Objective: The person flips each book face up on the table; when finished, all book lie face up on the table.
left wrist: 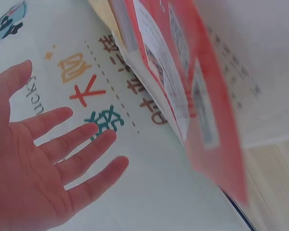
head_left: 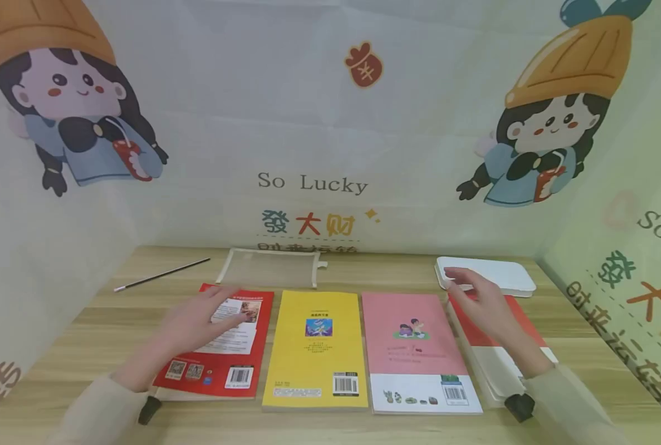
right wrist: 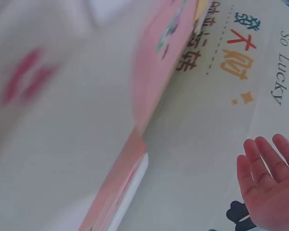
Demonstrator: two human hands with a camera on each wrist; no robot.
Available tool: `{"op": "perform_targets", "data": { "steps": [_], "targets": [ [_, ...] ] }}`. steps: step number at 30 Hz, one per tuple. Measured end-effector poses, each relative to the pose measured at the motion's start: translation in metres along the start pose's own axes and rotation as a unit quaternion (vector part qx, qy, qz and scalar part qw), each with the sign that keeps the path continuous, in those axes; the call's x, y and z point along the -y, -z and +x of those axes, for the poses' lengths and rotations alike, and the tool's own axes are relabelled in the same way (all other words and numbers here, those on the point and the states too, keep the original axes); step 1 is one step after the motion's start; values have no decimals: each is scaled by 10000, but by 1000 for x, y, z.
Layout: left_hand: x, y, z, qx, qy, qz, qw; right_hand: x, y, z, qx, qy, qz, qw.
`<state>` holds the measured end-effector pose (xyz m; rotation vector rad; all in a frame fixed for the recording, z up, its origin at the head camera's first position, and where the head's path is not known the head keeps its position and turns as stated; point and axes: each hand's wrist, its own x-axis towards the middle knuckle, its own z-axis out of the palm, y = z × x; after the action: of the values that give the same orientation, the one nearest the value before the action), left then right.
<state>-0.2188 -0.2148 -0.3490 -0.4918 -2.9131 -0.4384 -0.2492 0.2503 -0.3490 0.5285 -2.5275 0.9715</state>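
Your bare hands, pale beige sleeves, and a dark wrist unit on each arm.

Your left hand (head_left: 204,318) and right hand (head_left: 483,306) are bare, with no rings or gloves that you can make out. Each forearm is covered by a loose, soft-looking sleeve in a pale beige tone, the left sleeve (head_left: 99,411) and the right sleeve (head_left: 572,405) both ending at the wrist. A small black rounded device sits under each cuff, one at your left wrist (head_left: 149,410) and one at your right wrist (head_left: 519,406).
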Motion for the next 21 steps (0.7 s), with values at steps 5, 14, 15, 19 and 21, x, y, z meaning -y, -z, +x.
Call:
{"op": "perform_targets", "data": {
  "steps": [5, 14, 15, 19, 21],
  "targets": [
    [14, 11, -9, 38, 268, -127, 9996, 12, -3, 11, -423, -259, 369, 9981],
    [34, 19, -27, 204, 477, -608, 9968, -67, -43, 42, -418, -410, 1391, 9885],
    [36, 19, -30, 214, 510, -690, 9961, -74, -48, 45, -392, -451, 1399, 9884],
    [46, 16, -37, 351, 671, -848, 9935, -59, -53, 50, -223, -547, 1775, 9823],
    [50, 15, -40, 471, 793, -875, 9919, -24, -45, 46, -90, -649, 1996, 9777]
  ]
}}
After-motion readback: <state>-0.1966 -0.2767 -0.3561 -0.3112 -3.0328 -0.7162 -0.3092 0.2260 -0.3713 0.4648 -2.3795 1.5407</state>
